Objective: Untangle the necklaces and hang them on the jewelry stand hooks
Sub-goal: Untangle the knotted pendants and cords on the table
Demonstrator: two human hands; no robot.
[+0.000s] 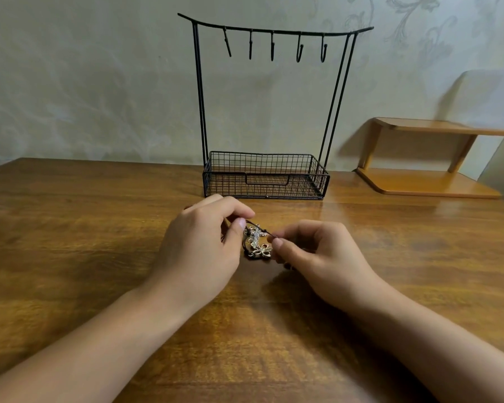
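Pale wall with a faint floral pattern behind; warm brown wooden table [70, 228] in front, glossy, grain running side to side.

Jewelry stand [269, 112] of black wire at the back of the table, upright, against the wall. Curved top bar with five hooks [272, 46] hanging in a row, all bare. Mesh basket [266, 177] forming the base, nothing visible inside.

Small wooden shelf [425, 158] of two tiers to the right of the stand, close to the wall, light orange-brown.

Tangled necklaces [256, 242] in a small clump on the table, in front of the stand's basket and between both hands: dark cords knotted together with pale metal pendants, one shaped like a flower or bow at the near end. Number of necklaces not clear from the clump.

Left hand [204, 242] curled, thumb and forefinger pinching a dark cord at the clump's upper left edge. Right hand [317, 257] likewise curled, thumb and forefinger pinching a cord at the clump's right edge. Short length of cord stretched taut between the two pinches, above the pendants. Both forearms bare, reaching in from the near edge.
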